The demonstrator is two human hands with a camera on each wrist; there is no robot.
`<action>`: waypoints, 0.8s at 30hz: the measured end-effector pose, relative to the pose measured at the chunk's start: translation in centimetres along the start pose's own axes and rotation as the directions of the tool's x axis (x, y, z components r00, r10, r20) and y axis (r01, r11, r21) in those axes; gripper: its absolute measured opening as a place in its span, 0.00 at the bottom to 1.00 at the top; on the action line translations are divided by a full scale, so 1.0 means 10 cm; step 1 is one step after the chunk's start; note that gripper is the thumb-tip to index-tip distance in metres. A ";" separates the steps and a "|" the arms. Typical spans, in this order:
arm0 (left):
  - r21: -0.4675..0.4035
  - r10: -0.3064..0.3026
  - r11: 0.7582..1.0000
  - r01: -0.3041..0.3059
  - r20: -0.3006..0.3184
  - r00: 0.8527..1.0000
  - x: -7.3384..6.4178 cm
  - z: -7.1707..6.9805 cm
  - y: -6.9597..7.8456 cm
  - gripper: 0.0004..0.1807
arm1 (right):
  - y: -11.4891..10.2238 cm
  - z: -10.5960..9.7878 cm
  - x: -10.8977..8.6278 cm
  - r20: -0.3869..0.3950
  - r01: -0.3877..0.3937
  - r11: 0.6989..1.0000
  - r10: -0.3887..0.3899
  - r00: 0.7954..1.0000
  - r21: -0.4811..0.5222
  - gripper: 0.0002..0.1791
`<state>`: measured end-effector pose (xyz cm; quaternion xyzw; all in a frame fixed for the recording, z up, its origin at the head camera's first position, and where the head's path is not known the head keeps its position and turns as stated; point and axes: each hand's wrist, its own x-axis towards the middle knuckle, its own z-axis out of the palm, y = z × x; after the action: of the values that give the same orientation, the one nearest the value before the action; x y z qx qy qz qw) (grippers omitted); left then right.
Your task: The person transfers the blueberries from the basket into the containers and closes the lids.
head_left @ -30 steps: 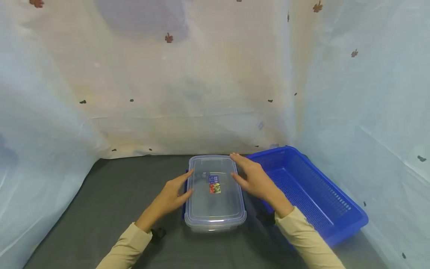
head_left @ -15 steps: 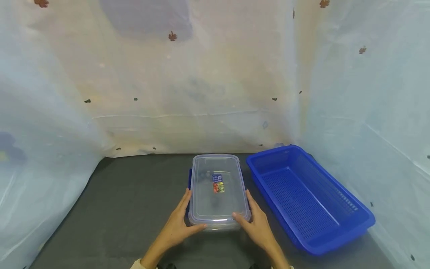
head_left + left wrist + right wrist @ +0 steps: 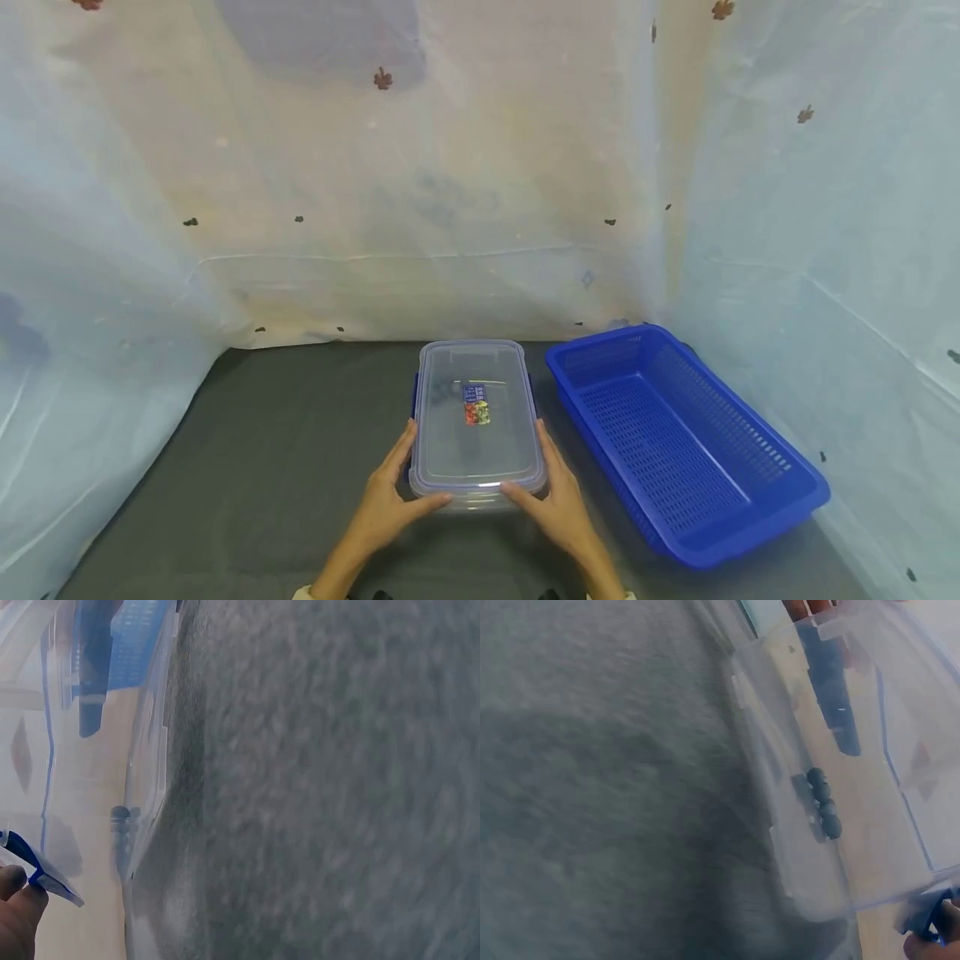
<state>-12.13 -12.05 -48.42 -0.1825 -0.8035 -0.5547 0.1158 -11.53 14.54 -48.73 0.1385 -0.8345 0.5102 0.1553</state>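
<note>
A clear plastic food container [image 3: 480,454] with a lid and a fruit-printed label [image 3: 476,405] lies lengthwise on the dark cloth. My left hand [image 3: 381,505] holds its near left corner, thumb along the front rim and fingers down the side. At the near right corner my right hand [image 3: 564,505] mirrors this grip. In the left wrist view, fingertips [image 3: 26,907] touch a swung-out blue side latch [image 3: 45,877]. Another blue latch [image 3: 924,915] meets the fingers in the right wrist view. Small dark round things [image 3: 825,806] show through the container wall.
A blue perforated plastic basket [image 3: 637,500] stands just right of the container, set at an angle. Dark cloth [image 3: 300,433] covers the work surface. Pale patterned sheeting [image 3: 450,208] encloses the back and both sides.
Both hands have come down from above the container's long sides to its near corners and taken hold there. Over the last half second they stay at those corners, with only slight shifts.
</note>
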 end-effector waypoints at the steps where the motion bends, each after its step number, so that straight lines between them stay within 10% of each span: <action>1: 0.000 0.003 1.000 -0.003 0.006 1.000 0.01 -0.01 0.01 0.58 | -0.01 0.02 -0.01 -0.007 -0.006 1.000 0.006 1.000 -0.001 0.55; 12: 0.070 -0.040 0.997 0.036 0.049 0.998 0.01 -0.08 -0.02 0.58 | 0.04 0.06 -0.03 -0.054 0.029 0.998 -0.033 0.998 -0.062 0.55; 24: 0.078 -0.094 0.993 0.089 0.069 0.993 0.19 -0.17 -0.17 0.58 | 0.15 0.06 0.21 0.079 0.099 0.995 -0.097 0.992 -0.018 0.49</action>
<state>-14.60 -13.91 -48.55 -0.1609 -0.8348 -0.5221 0.0678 -14.11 14.47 -49.32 0.1973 -0.8376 0.4872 0.1489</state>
